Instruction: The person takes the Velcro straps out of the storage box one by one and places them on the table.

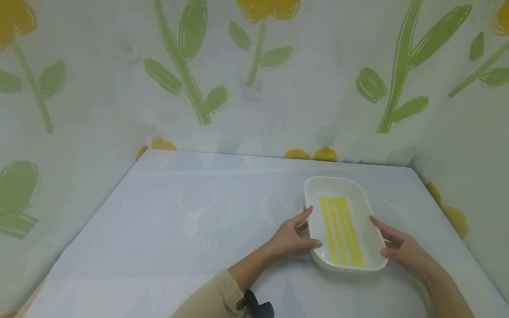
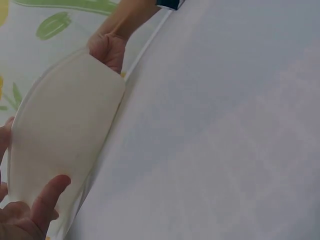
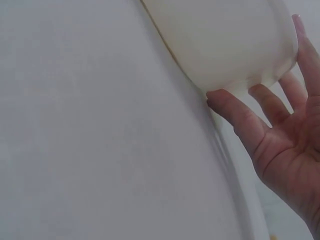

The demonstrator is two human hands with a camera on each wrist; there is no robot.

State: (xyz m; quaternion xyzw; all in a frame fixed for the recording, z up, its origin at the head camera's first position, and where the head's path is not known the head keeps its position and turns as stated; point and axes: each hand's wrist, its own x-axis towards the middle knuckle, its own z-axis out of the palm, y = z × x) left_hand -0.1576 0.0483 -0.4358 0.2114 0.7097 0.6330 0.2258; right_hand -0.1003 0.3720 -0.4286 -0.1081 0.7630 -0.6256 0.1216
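A white rectangular dish (image 1: 367, 236) with rounded corners is on the right part of the table in the head view. Several long yellow stripes (image 1: 343, 232) run along its floor, joined at the far end; whether they are printed or loose I cannot tell. My left hand (image 1: 292, 236) grips the dish's left side, thumb at the near corner of the rim. On the opposite side, my right hand (image 1: 403, 251) holds the right rim with thumb and fingers. The plain outer wall of the dish (image 2: 65, 115) fills the left of the left wrist view. In the right wrist view, fingertips (image 3: 220, 100) touch the dish's edge.
A pale patterned cloth covers the table (image 1: 191, 251). Behind it and at both sides hangs a white curtain (image 1: 310, 101) with green leaves and yellow flowers. A dark band (image 1: 256, 304) sits at the left wrist, beside a beige sleeve (image 1: 214, 293).
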